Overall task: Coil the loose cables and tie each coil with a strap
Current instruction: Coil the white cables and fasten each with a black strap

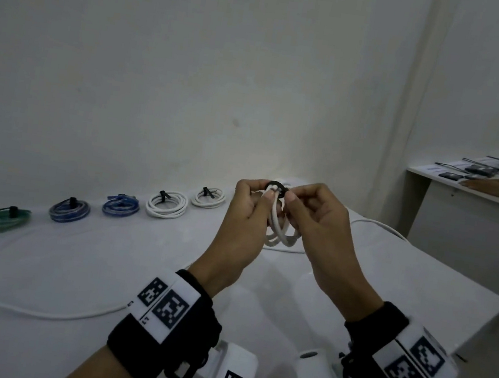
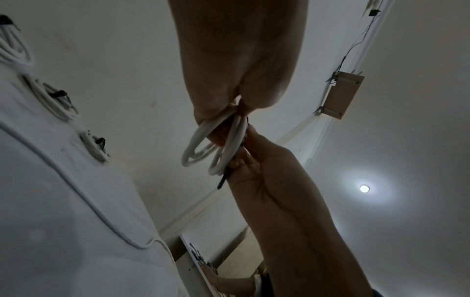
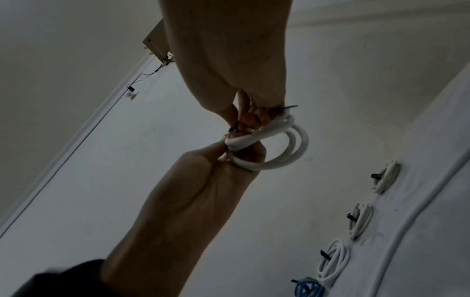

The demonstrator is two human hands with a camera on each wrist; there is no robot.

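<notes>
Both hands raised above the white table (image 1: 136,269), wrists close, forearms angled inward; left hand (image 1: 244,220) pinches the top of a white cable coil (image 1: 278,234) between thumb and fingers; right hand (image 1: 316,226) curls against the same spot, fingertips on a black strap (image 1: 277,186) looped over the coil's top; coil hangs clear of the table between the palms. Along the far edge, a row of tied coils: green coil (image 1: 4,218), two blue coils (image 1: 69,209), two white coils (image 1: 166,205); loose white cable (image 1: 35,313) trails across the near side.

Left wrist view: left hand (image 2: 236,60) seen from below, fingers closed on the white loops (image 2: 203,148); right hand (image 2: 257,160) meets it, strap tail (image 2: 222,180) sticking out downward.

Right wrist view: right hand (image 3: 229,60) curled at the coil (image 3: 279,144); left hand (image 3: 203,176) grips the loops from below; strap end (image 3: 288,107) pokes sideways.
</notes>
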